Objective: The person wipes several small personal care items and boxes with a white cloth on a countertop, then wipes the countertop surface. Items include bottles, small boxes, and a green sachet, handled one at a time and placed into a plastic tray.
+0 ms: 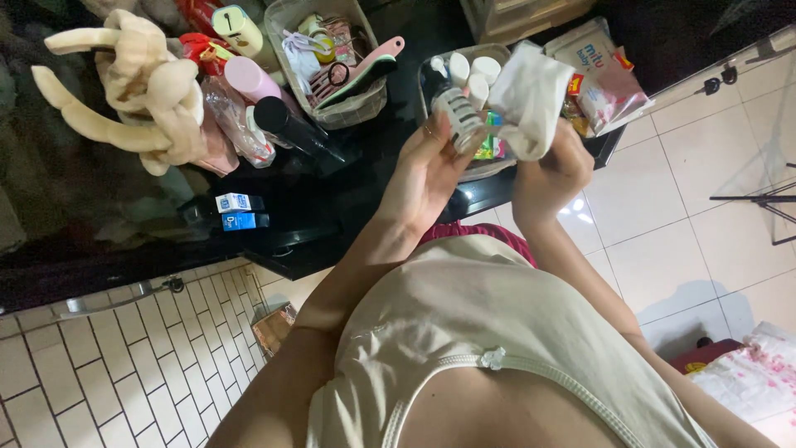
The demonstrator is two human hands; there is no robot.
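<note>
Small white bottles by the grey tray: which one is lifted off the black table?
The dark-capped striped bottle in the left hand; the other white bottles stand in the tray.

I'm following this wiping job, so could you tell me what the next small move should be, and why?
Probably bring the white cloth against the small bottle and rub. The left hand holds the bottle upright above the dark table, the right hand grips the cloth beside it, and whether they touch is unclear.

white cloth [531, 95], a clear small bottle [458, 116] with dark stripes, a glossy black desk [365, 191], a beige plush toy [141, 83], a pink tube [249, 79], white-tiled floor [688, 207].
</note>
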